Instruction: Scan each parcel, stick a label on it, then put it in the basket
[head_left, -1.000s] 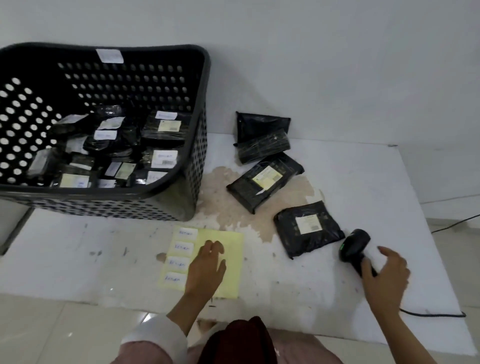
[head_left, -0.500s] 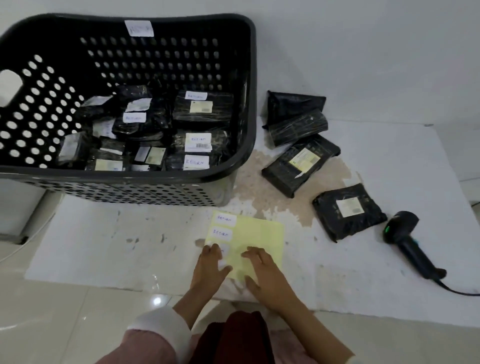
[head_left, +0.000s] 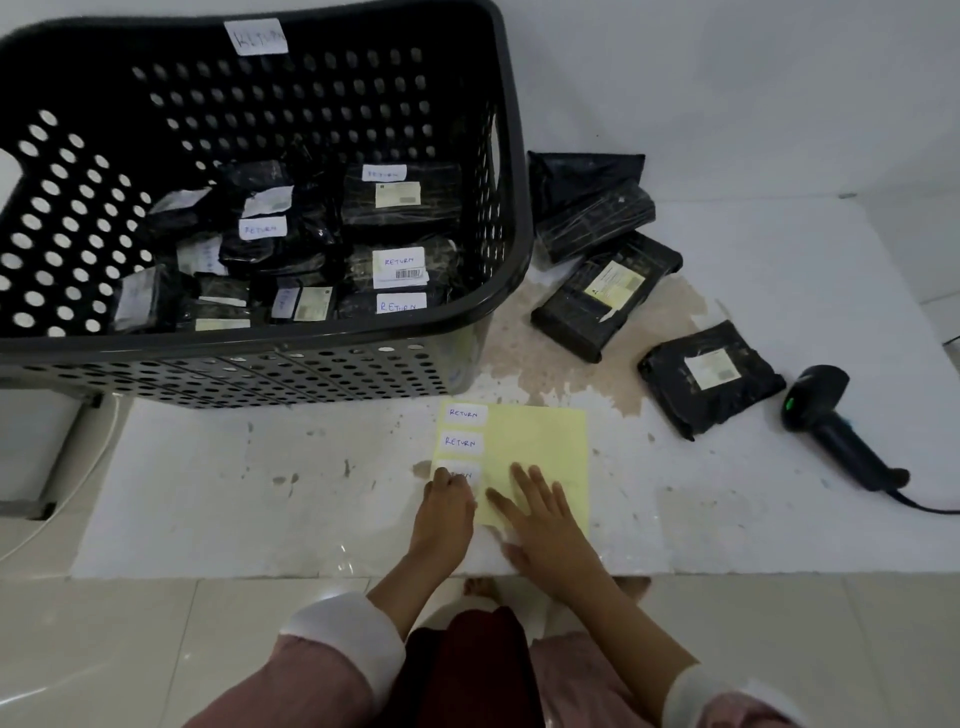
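A person leans over a white counter (head_left: 260, 493), both hands on a yellow label sheet (head_left: 540, 441) lying just in front of a black perforated basket (head_left: 498, 218). The left hand (head_left: 447, 512) has its fingertips bunched on the third white label (head_left: 462, 474) at the sheet's left edge, pinching at it, while 2 labels reading "RETURN" sit above it on the same sheet. The right hand (head_left: 545, 519) lies flat and spread on the bare yellow paper beside it, pressing the sheet down. The basket holds a heap of black parcels, many already bearing white "RETURN" labels, and one such label is stuck on its far rim. To the right of the basket, 4 black parcels wait on the counter: 2 stacked against the wall, a long parcel (head_left: 605, 296) nearer, and a square parcel (head_left: 711, 379) closest to the sheet. A black handheld scanner (head_left: 836, 421) lies just right of that square parcel, a green light showing on its head, its cable trailing off the counter's right side.
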